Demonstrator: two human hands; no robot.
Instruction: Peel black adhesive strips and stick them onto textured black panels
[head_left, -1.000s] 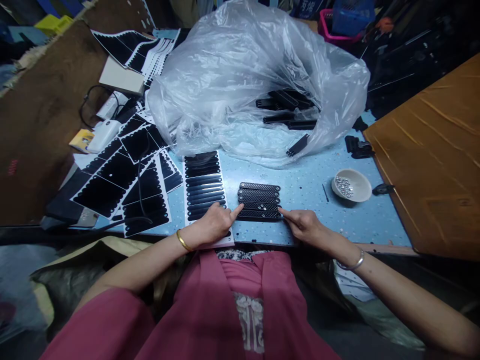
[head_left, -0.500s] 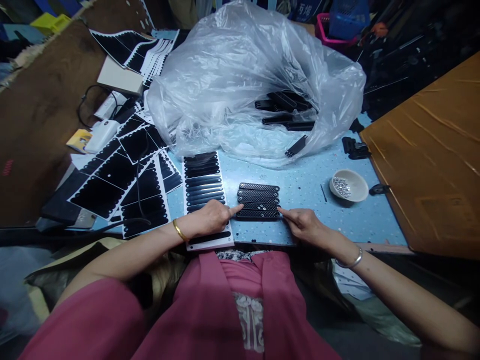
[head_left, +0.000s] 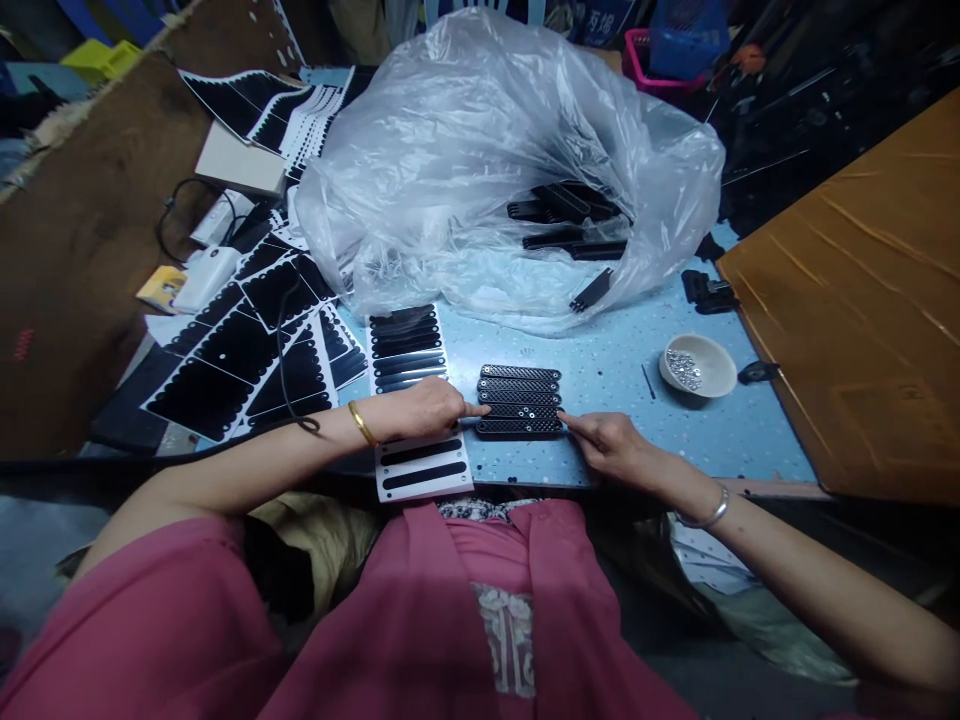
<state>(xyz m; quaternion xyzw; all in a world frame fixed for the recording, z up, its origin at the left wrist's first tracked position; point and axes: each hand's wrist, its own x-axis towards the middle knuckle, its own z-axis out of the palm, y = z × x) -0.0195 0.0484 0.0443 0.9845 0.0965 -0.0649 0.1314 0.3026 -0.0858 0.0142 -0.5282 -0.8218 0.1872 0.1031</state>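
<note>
Several black perforated bars lie side by side in a row on the blue tabletop. Small silver rings sit at some bar ends, and a few loose silver rings rest on the lower bars. My left hand reaches in from the left, its index finger stretched out to touch the left end of a lower bar. From the other side my right hand puts its outstretched index finger against the right end. The other fingers of both hands are curled. Under my left hand lies a white sheet with black strips.
A large clear plastic bag holding more black bars stands behind. To the right are a white bowl of small silver pieces, a thin dark rod and a brown board. Black-patterned sheets and a cable cover the left side.
Both index fingers stay at the ends of the bars. My left forearm has swung a little, and the view has shifted slightly. The bars look the same.
</note>
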